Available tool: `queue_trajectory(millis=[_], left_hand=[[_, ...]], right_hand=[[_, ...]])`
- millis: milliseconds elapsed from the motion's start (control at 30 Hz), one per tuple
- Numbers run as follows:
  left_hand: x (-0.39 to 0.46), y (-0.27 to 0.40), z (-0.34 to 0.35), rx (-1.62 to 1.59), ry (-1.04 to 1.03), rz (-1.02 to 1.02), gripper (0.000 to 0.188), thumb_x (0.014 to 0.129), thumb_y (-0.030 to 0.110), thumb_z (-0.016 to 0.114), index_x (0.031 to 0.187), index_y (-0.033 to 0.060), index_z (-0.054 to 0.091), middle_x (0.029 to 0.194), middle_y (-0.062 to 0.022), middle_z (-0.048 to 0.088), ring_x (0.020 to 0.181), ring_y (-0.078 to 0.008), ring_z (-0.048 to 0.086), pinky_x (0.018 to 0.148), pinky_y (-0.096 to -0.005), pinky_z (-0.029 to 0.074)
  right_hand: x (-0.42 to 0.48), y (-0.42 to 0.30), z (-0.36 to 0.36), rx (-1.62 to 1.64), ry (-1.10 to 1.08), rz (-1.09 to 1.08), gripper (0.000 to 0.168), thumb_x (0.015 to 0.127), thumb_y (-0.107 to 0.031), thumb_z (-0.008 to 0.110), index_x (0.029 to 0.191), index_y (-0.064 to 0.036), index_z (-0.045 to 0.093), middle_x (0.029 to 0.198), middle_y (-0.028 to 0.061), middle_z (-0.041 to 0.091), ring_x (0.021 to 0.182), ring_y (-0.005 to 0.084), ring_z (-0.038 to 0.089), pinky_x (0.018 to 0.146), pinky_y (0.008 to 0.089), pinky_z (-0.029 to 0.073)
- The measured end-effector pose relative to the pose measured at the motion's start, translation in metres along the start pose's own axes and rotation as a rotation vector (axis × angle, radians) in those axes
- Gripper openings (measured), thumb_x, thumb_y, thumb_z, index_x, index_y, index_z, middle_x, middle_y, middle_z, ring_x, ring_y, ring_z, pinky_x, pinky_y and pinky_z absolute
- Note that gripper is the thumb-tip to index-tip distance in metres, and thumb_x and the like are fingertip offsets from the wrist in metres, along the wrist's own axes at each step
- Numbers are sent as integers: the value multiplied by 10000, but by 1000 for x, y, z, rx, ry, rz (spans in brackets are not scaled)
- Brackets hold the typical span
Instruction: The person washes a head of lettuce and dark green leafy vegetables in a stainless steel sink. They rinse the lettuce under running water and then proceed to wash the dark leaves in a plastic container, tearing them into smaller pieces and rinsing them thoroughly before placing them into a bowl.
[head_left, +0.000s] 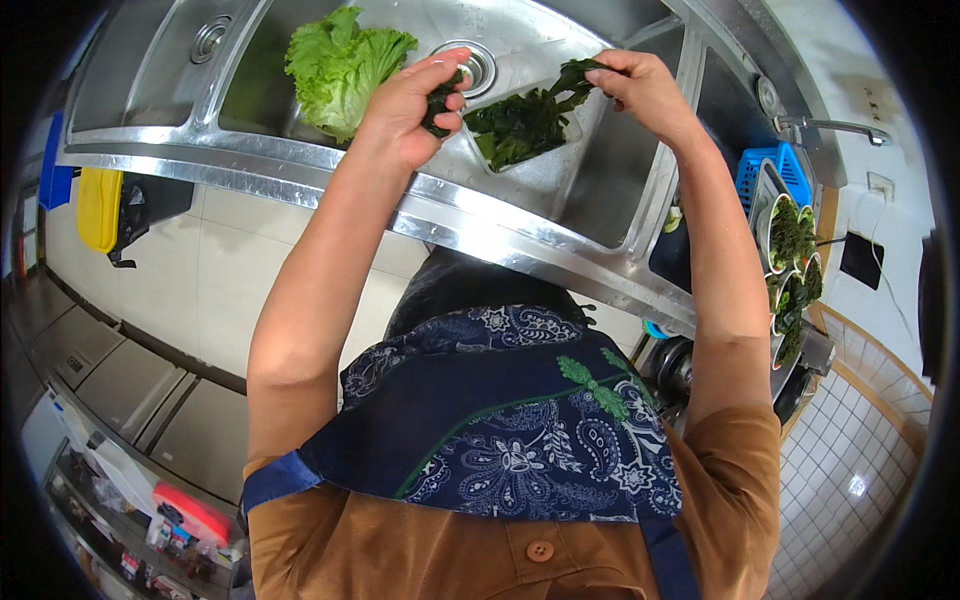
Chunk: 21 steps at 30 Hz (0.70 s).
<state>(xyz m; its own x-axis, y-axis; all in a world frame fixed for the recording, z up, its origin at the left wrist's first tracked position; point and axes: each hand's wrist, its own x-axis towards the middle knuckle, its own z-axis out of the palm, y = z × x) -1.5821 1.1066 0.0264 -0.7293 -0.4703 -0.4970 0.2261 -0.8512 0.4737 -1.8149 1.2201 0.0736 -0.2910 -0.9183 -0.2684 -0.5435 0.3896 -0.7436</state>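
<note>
My left hand is curled around a dark green clump of seaweed, above the near side of the steel sink basin. My right hand pinches a dark strip of seaweed over the right part of a clear rectangular container. More wet seaweed lies in that container, which sits in the basin. To the left of my left hand is a head of green leaf lettuce. The round sink drain shows partly behind my left fingers.
The sink's steel front rim runs before my body. A faucet, a blue plastic basket and several bowls of greens stand at the right. Beyond the left end of the rim is a bin with a yellow lid.
</note>
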Motion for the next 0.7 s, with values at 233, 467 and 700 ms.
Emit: queue_trajectory(millis=[233,467,700], left_hand=[[8,-17,52,396,-113,166,374,780,70,579,1142,5,509,815,-32,547,586,-77,426,428,-191,299],[32,-37,90,934,-113,297,95,774,137,612,777,45,591,617,26,478,510,-74,410,434,-232,320],[54,-49,57,1185,-73,243,152,726,135,643,758,-8,606,606,-55,541,560,-135,487,533,-306,391]], right_hand=[[-19,-35,-31,209,-18,-88,156,845,-134,512,887,-25,616,650,-36,505,575,42,430,536,190,368],[-16,-41,-34,235,44,-199,122,818,-82,527,870,-7,608,682,-21,538,546,34,425,492,190,365],[-21,-28,-38,313,142,-129,54,808,-49,539,824,-31,588,682,-19,546,523,29,430,479,178,365]])
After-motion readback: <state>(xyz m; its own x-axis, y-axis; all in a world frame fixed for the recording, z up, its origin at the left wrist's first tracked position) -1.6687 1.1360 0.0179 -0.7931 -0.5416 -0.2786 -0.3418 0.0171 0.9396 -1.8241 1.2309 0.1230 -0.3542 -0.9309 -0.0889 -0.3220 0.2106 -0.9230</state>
